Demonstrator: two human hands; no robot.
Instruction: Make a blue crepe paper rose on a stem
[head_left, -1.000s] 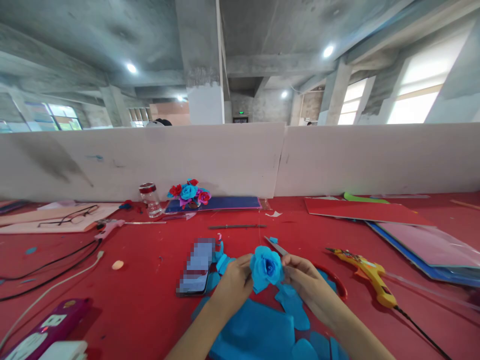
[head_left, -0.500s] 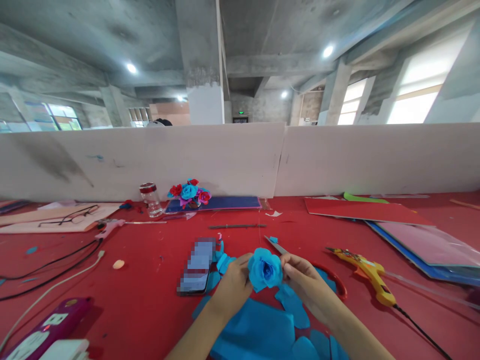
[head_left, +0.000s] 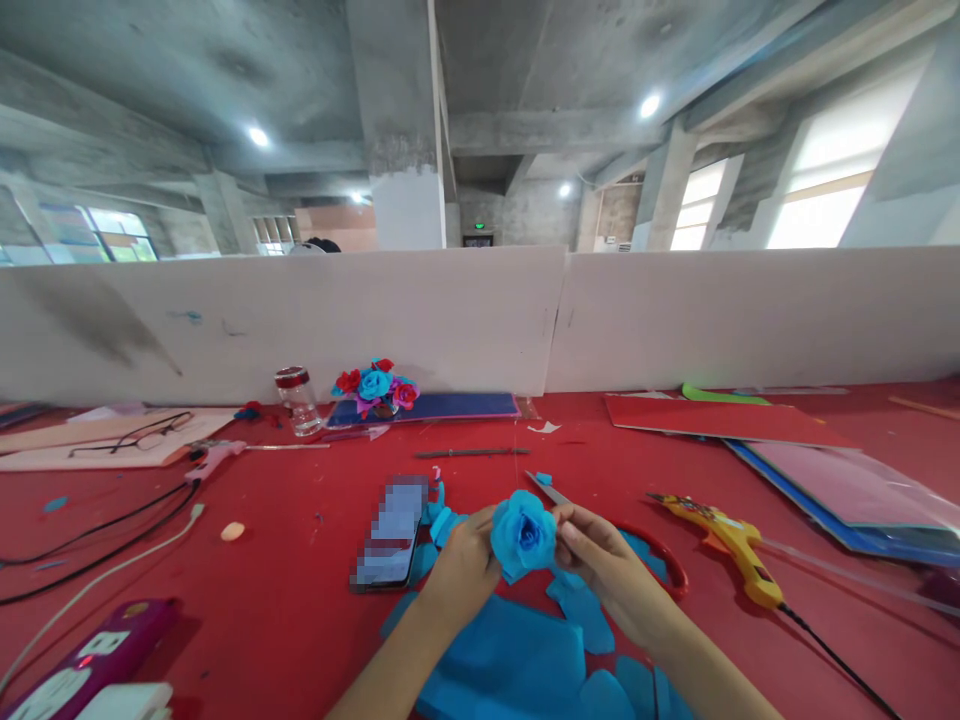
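A blue paper rose (head_left: 523, 533) is held just above the red table (head_left: 300, 520), low in the middle of the view. My left hand (head_left: 465, 565) pinches it from the left and my right hand (head_left: 604, 562) pinches its outer petals from the right. Both hands are closed on the flower. Under my forearms lie cut blue paper sheets and petals (head_left: 517, 660). Red-handled scissors (head_left: 660, 560) lie partly hidden behind my right hand, their blades pointing to the far left.
A phone (head_left: 390, 530) lies left of my hands, a yellow glue gun (head_left: 724, 545) with a black cord to the right. Farther back stand a small bouquet (head_left: 375, 388), a glass jar (head_left: 296, 398), glasses (head_left: 131, 432), coloured sheets (head_left: 787, 450) and a white partition (head_left: 480, 320). Cables (head_left: 97, 540) run at left.
The rose has turned a little in my fingers and moved slightly left and up. My right thumb now presses closer on its petals. Nothing else on the table has moved.
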